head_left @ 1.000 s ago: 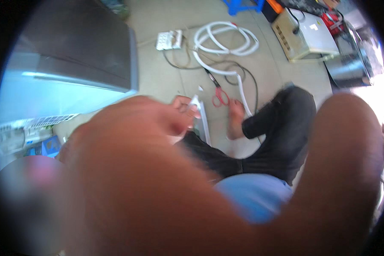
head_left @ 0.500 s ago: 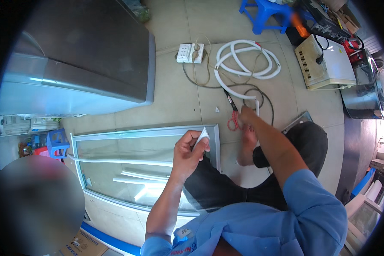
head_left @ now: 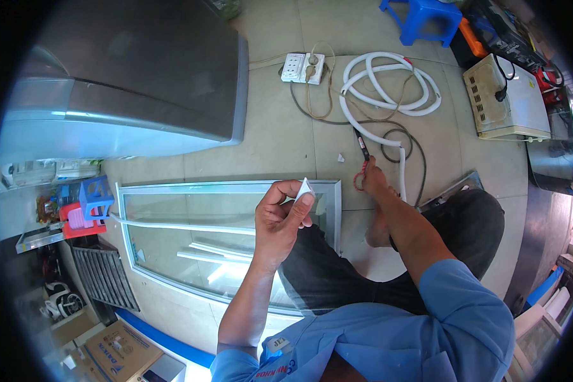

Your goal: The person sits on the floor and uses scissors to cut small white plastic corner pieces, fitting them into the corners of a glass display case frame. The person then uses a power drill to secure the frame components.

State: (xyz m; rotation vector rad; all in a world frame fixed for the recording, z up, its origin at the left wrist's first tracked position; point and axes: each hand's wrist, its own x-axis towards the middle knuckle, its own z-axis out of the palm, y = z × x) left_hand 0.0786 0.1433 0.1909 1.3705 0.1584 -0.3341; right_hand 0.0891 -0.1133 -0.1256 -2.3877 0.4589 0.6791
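Observation:
My left hand (head_left: 279, 223) is raised over the glass-panelled frame (head_left: 235, 186), its thumb and fingers pinching a white strip (head_left: 304, 188) with a pointed, slanted end. A long white strip (head_left: 191, 226) runs leftward from behind this wrist across the frame; whether it is the same piece is hidden by the hand. Down on the floor, my right hand (head_left: 377, 181) closes on a pair of scissors with red loop handles (head_left: 360, 177) and a dark blade part (head_left: 362, 146). Beside that hand lies the end of a white coiled strip (head_left: 402, 169).
The coil (head_left: 420, 109) and dark cable lie by a white power strip (head_left: 302, 68). Short white strips (head_left: 213, 256) rest on the frame. A large grey appliance (head_left: 146, 76) stands left, a blue stool (head_left: 426, 22) and cream box-shaped appliance (head_left: 506, 99) right. A small white scrap (head_left: 340, 157) lies mid-floor.
My right hand has shifted left onto the scissors' handles. My left hand keeps its pinch on the strip. The whole view has swung slightly, showing more at the lower left.

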